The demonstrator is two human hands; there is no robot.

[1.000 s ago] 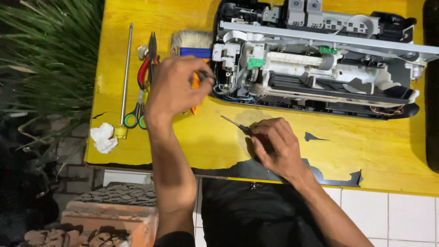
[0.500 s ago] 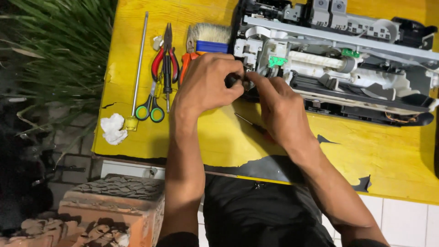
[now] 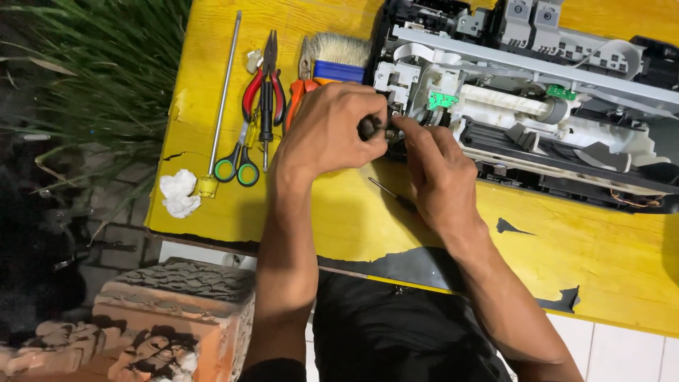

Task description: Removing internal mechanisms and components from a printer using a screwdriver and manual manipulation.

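Observation:
An opened printer [image 3: 537,106] with its inner parts bare lies on the yellow table [image 3: 233,205]. My left hand [image 3: 329,131] is closed around a small dark part [image 3: 369,127] at the printer's left end. The thumb and fingers of my right hand [image 3: 438,173] pinch the same part from the right, so both hands meet there. A thin screwdriver [image 3: 387,192] lies on the table under my right hand, with its handle hidden.
Left of my hands lie a long metal rod [image 3: 223,92], red-handled pliers [image 3: 265,85], green-handled scissors [image 3: 237,166], an orange-handled tool [image 3: 297,95] and a blue-banded brush [image 3: 338,60]. White wadding [image 3: 178,192] sits near the table's left edge. Bricks [image 3: 177,311] and grass [image 3: 85,78] lie beyond it.
My right hand left the screwdriver on the table and rose to the printer's left end. My left hand closed in on the same spot, where both now grip the small part.

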